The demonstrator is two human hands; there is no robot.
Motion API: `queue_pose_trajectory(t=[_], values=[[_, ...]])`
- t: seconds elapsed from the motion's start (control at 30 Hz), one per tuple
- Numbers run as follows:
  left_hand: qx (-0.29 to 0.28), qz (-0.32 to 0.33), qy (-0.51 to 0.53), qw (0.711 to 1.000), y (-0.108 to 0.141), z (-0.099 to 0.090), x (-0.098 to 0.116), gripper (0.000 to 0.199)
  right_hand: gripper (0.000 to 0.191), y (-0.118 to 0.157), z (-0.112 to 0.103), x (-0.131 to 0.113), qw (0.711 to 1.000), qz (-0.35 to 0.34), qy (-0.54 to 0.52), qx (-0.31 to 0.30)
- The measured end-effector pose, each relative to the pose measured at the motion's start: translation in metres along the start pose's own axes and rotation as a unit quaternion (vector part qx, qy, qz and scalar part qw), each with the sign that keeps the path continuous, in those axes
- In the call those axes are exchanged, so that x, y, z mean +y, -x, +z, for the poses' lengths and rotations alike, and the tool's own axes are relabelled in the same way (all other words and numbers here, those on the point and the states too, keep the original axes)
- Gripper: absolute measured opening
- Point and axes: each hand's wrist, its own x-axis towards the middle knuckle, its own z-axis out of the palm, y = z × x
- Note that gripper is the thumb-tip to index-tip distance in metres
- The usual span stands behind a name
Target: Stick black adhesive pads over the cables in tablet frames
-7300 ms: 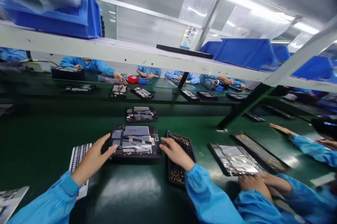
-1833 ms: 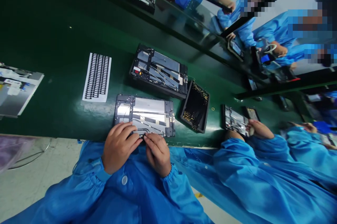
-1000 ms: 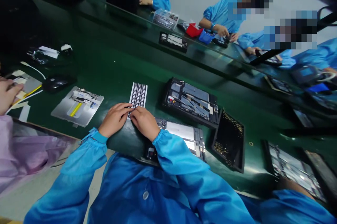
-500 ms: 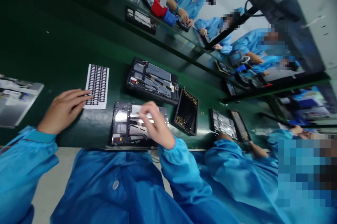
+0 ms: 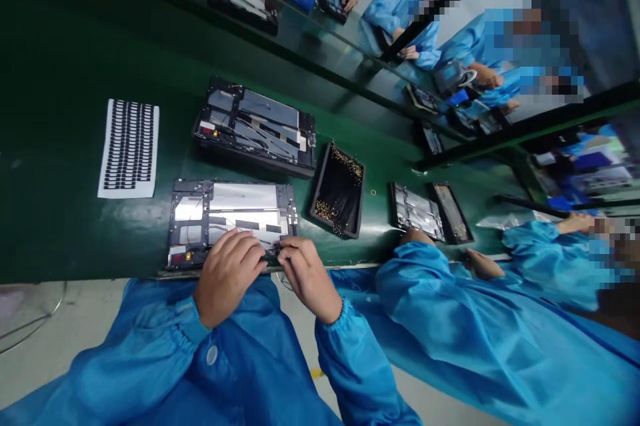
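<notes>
While the left hand (image 5: 227, 273) and the right hand (image 5: 307, 276) meet at its near edge, an open device (image 5: 240, 196) lies flat on the green surface (image 5: 75, 226).
The left fingers bend side by side over the device's near edge, right of its middle; the right fingers curl in beside the near right corner, tips close to the left ones, and whether either hand grips anything cannot be told. Silver panels crossed by dark strips fill the device. Just behind it sits a second device (image 5: 255, 123) on a thick black base, with a black tray (image 5: 339, 191) of gold-coloured bits (image 5: 349, 166) near its right end. Apart, to the left, lies a white sheet (image 5: 130, 149) with rows of black marks.
</notes>
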Motion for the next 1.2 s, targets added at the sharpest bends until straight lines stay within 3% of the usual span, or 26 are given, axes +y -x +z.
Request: queue_pose_trajectory(t=[0.73,0.9,1.07,1.2], values=[[-0.006,-0.016,-0.005,1.000,-0.003,0.003,-0.004,0.004,0.013,-0.005,0.004,0.002,0.997,-0.016,0.071,-0.012],[0.032,0.012,-0.025,0.999,0.000,0.008,-0.002,0.010,0.012,-0.005,0.005,0.002,0.997,-0.014,0.071,-0.021],[0.056,0.039,-0.033,0.997,0.002,0.014,-0.002,0.009,0.009,0.000,0.006,0.007,1.000,0.003,-0.007,-0.003],[0.052,0.031,-0.029,0.998,0.000,0.014,-0.001,0.007,0.011,0.007,0.007,0.012,0.996,0.035,-0.068,0.051]])
